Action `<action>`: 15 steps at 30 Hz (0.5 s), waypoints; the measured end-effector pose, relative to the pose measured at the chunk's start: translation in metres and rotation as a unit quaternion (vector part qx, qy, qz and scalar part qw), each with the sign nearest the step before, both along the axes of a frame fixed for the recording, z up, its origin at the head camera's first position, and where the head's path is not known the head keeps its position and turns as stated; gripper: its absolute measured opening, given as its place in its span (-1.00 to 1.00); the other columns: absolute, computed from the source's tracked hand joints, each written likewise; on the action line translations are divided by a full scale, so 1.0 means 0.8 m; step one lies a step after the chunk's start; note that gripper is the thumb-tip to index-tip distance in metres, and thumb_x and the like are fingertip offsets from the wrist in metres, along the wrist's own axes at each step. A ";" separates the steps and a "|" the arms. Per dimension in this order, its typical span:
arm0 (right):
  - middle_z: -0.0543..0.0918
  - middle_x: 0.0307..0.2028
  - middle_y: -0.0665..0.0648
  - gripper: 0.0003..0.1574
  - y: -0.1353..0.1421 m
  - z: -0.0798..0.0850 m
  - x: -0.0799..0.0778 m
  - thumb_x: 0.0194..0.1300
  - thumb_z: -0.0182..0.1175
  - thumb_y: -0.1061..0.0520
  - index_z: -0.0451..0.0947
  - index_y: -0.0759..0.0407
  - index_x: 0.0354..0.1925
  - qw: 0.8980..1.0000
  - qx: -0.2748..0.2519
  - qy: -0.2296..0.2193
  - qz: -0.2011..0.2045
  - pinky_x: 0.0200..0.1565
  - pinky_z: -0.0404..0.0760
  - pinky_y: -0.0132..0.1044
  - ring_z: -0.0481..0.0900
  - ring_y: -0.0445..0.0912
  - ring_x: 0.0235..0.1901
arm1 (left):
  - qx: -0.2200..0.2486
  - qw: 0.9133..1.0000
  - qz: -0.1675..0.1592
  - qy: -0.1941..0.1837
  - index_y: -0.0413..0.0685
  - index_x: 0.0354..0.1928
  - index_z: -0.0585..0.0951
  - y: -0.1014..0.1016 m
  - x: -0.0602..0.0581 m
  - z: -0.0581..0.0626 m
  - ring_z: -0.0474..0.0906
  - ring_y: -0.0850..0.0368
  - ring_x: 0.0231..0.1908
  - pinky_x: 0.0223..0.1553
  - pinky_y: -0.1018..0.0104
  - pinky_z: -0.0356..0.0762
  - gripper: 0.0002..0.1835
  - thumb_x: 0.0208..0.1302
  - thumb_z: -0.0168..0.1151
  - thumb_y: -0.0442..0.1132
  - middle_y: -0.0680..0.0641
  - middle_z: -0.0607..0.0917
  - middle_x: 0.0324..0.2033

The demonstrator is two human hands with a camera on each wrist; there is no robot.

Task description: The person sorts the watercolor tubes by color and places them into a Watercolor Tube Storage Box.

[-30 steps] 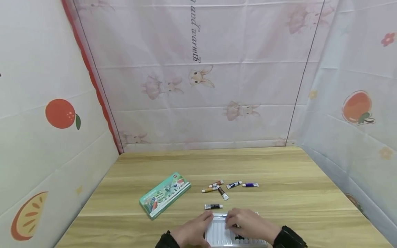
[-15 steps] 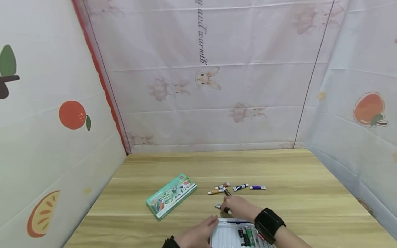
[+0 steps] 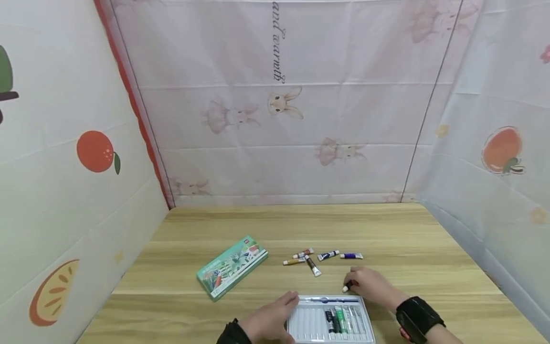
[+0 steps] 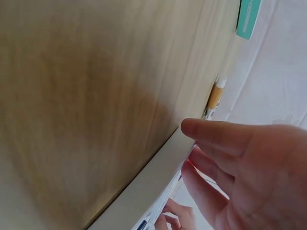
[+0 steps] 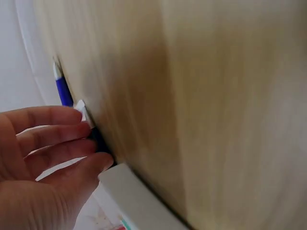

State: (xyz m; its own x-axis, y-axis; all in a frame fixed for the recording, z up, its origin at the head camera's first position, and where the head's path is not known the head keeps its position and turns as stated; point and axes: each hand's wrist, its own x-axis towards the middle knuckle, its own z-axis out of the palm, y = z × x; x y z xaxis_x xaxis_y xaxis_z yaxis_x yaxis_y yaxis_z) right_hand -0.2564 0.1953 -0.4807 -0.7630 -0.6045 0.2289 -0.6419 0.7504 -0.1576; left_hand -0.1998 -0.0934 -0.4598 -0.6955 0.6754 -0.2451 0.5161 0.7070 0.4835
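Observation:
In the head view, my left hand [image 3: 272, 316] lies along the left side of a white ribbed tray [image 3: 311, 321], its fingers fairly straight against the corner. The left wrist view shows the fingertips at the tray's side wall. My right hand [image 3: 373, 287] pinches a small black paint tube [image 3: 347, 286] with a white cap, just beyond the tray's far right corner. Green [image 3: 341, 319] and black [image 3: 329, 321] paint tubes lie in the tray's grooves, beside several pale ones. A thin dark paintbrush [image 3: 328, 300] lies along the tray's far edge.
Beyond the tray lie several loose paint tubes: ochre [image 3: 294, 262], reddish brown [image 3: 303, 253], dark brown [image 3: 312, 265], dark blue [image 3: 328, 255] and purple [image 3: 351, 256]. A green printed box [image 3: 232, 268] lies to their left. Printed cloth walls [image 3: 275, 181] surround the wooden table.
My right hand has gone from over the tray to the black tube beyond it, picked that up and moved right with it. My left hand has stayed at the tray's left side.

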 end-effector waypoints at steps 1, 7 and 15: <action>0.37 -0.51 -0.14 -0.84 0.002 -0.001 0.000 -0.18 0.24 0.21 0.55 -0.01 -0.51 1.000 -0.001 0.010 -0.001 -0.55 0.38 -0.41 0.34 -0.30 -0.53 | -0.002 1.000 0.001 0.002 -0.10 0.18 0.13 0.001 0.000 0.000 -0.04 0.15 0.14 0.04 0.31 0.11 -0.10 -0.25 0.24 0.09 -0.02 0.07 0.17; 0.38 -0.45 -0.10 -0.78 0.004 -0.005 0.002 -0.23 0.27 0.22 0.54 0.01 -0.47 0.999 -0.001 0.054 0.004 -0.49 0.43 -0.39 0.37 -0.26 -0.46 | -0.013 1.000 0.007 0.009 -0.12 0.17 0.13 0.004 0.000 0.002 -0.05 0.15 0.14 0.04 0.31 0.11 -0.08 -0.28 0.26 0.07 -0.03 0.06 0.17; 0.44 -0.46 -0.12 -0.76 0.002 -0.003 0.001 -0.19 0.24 0.25 0.54 0.01 -0.43 0.998 0.005 0.053 0.013 -0.45 0.45 -0.38 0.41 -0.26 -0.45 | -0.023 1.000 0.015 0.007 -0.10 0.17 0.13 0.008 -0.001 0.005 -0.03 0.13 0.13 0.03 0.28 0.12 -0.04 -0.35 0.26 0.10 -0.04 0.07 0.17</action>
State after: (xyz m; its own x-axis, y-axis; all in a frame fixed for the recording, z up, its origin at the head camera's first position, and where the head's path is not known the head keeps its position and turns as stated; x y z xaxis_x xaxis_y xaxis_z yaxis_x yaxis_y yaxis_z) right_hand -0.2552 0.1970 -0.4833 -0.7184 -0.6266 0.3021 -0.6742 0.7342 -0.0805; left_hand -0.2002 -0.0869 -0.4558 -0.7189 0.6421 -0.2663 0.5003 0.7439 0.4431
